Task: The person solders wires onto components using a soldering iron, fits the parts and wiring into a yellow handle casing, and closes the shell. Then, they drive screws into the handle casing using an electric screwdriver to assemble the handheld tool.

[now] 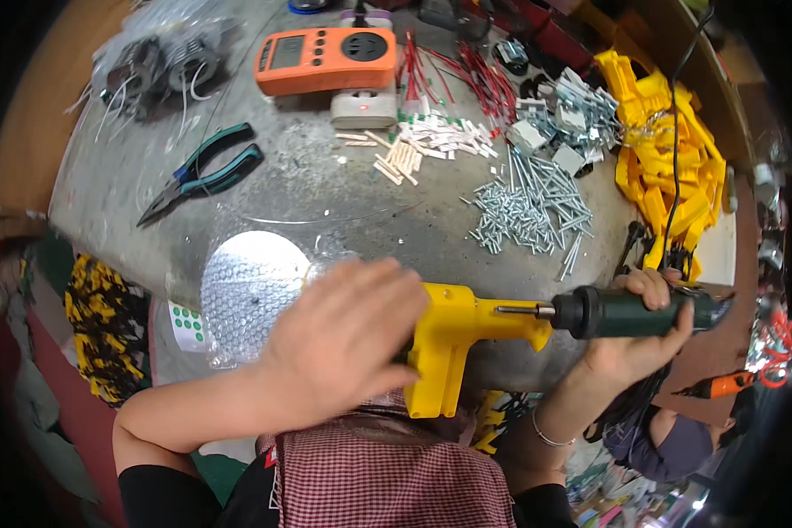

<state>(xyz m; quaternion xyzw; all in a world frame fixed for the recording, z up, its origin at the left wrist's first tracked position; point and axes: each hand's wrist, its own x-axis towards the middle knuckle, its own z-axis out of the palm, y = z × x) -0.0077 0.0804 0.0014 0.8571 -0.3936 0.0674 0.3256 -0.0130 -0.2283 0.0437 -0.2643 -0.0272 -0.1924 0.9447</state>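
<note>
My left hand [348, 330], slightly blurred, is closed over the left end of a yellow plastic housing [438, 370] at the table's near edge. Its fingertips are partly hidden. The housing has a block-shaped body and a narrower arm reaching right, ending in a small hook. In my right hand [629, 352] lies a dark green electric screwdriver [616, 312], fingers wrapped round its barrel. The screwdriver points left, its metal bit [519, 309] lying over the housing's arm; whether they touch I cannot tell. Beside my left hand is a bubble-wrapped round white piece [251, 286].
Pliers [207, 167] lie at the left, below wire coils [136, 75]. An orange meter [326, 60] stands at the back. Loose screws [528, 207], white sleeves [449, 134], red wires [484, 79], metal parts [572, 110] and yellow housings [669, 158] fill the right. A black cable [675, 132] hangs there.
</note>
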